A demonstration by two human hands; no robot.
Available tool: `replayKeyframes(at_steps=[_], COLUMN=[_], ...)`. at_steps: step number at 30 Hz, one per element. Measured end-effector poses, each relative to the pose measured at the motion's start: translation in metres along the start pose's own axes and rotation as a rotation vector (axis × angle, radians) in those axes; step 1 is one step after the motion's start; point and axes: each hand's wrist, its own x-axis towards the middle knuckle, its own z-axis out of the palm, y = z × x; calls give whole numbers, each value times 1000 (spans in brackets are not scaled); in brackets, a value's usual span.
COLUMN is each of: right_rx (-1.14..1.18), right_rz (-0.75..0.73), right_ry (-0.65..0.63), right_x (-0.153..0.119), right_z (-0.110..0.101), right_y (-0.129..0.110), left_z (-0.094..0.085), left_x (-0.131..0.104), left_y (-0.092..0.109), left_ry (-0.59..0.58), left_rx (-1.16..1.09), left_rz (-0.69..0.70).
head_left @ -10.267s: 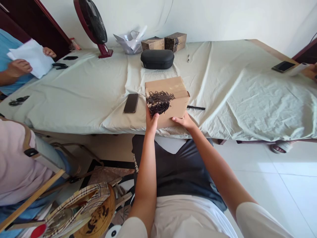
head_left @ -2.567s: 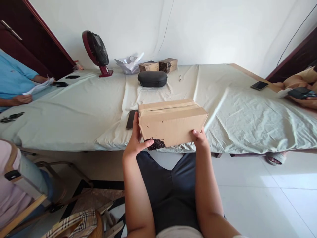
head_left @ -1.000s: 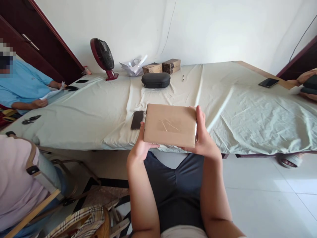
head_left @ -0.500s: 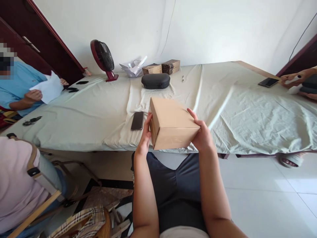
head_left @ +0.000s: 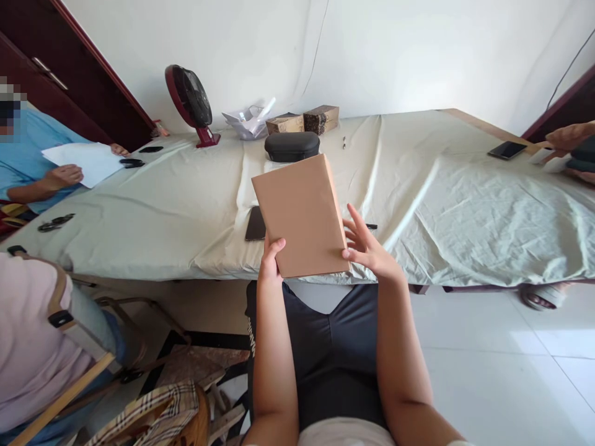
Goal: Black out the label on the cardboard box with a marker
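Observation:
A plain brown cardboard box [head_left: 300, 217] is held up over the table's front edge, its broad face toward me. My left hand [head_left: 271, 260] grips its lower left corner, thumb on the face and the other fingers hidden behind. At the lower right edge, my right hand [head_left: 369, 248] touches the box with its thumb tip, fingers spread apart. Partly covered by the box, a black phone [head_left: 255, 224] lies on the cloth. A dark pen-like item [head_left: 371, 227] shows just behind my right hand. Beyond the box sits a black zip case [head_left: 292, 147].
On the cloth-covered table [head_left: 186, 217] stand a fan [head_left: 190, 99], a plastic bag [head_left: 251, 121] and two cartons [head_left: 320, 119]. At left a person holds paper [head_left: 88, 162]; another person's hands [head_left: 569, 137] are at the far right, near a phone [head_left: 506, 150].
The box has been turned and tilted so its broad face shows. My right hand has loosened its grip and spread its fingers. The dark pen-like item has come into view.

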Motion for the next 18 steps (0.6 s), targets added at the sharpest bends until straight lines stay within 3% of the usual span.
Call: replayKeyframes(at_steps=[2,7,11,15,18], right_rx=[-5,-331,-447,-365,-278], right_rz=[48,-79,-185,-223,-226], right_ry=[-38,193,205,177,160], right_x=[1,10,10,4,4], right_z=[0,18,31,21,11], right_y=[1,-2,-11,-10,0], left_z=[2,22,38,40,44], left_x=[1,-3,-9,-7,-6], left_y=[2,10,11,10,9], left_ry=[-12,-62,20,74,129], left_rx=[39,342,498,345,135], left_rz=[52,247,283,272,180])
